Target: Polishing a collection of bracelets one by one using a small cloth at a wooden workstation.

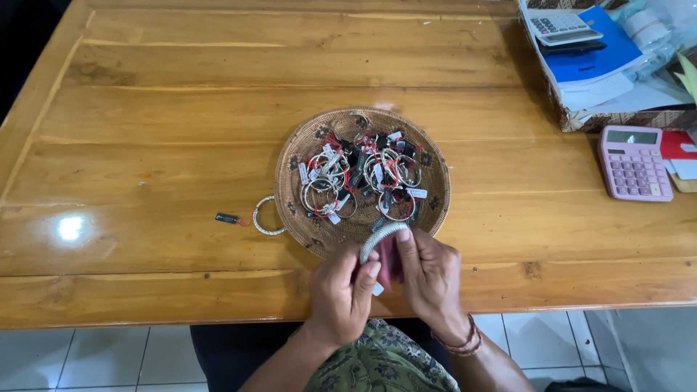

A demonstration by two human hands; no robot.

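A silver bangle (380, 237) is held between both hands at the table's near edge. My left hand (347, 290) grips its lower end together with a dark red cloth (388, 261). My right hand (428, 272) pinches the bangle's other side against the cloth. Just beyond them sits a round woven tray (292, 156) heaped with several silver bangles (359, 181) that carry small white tags and red strings.
One more bangle (261, 216) with a black tag lies on the wooden table (160, 131) left of the tray. A pink calculator (634, 162) and a patterned box (617, 116) of papers with a second calculator stand at the far right.
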